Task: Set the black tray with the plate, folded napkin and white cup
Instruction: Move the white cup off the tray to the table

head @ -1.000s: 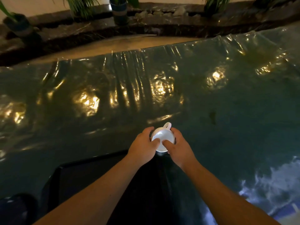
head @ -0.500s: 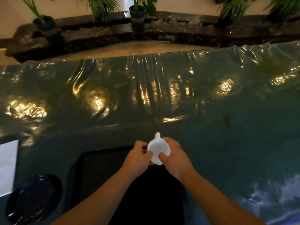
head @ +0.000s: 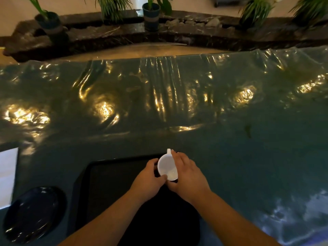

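Observation:
A white cup (head: 167,166) with its handle pointing away from me sits at the far right corner of the black tray (head: 110,174). My left hand (head: 148,180) grips its left side and my right hand (head: 188,176) wraps its right side. A dark round plate (head: 32,213) lies on the table left of the tray. A white folded napkin (head: 8,176) shows at the left edge, beyond the plate. My forearms hide much of the tray's near part.
The table (head: 230,139) wears a shiny, wrinkled green plastic cover with bright light reflections. Beyond its far edge runs a dark stone ledge (head: 177,34) with several potted plants (head: 150,16).
Both hands have brought the cup nearer to me, from the table beyond the tray onto its far right corner. My view has tilted, bringing the plate and napkin into sight.

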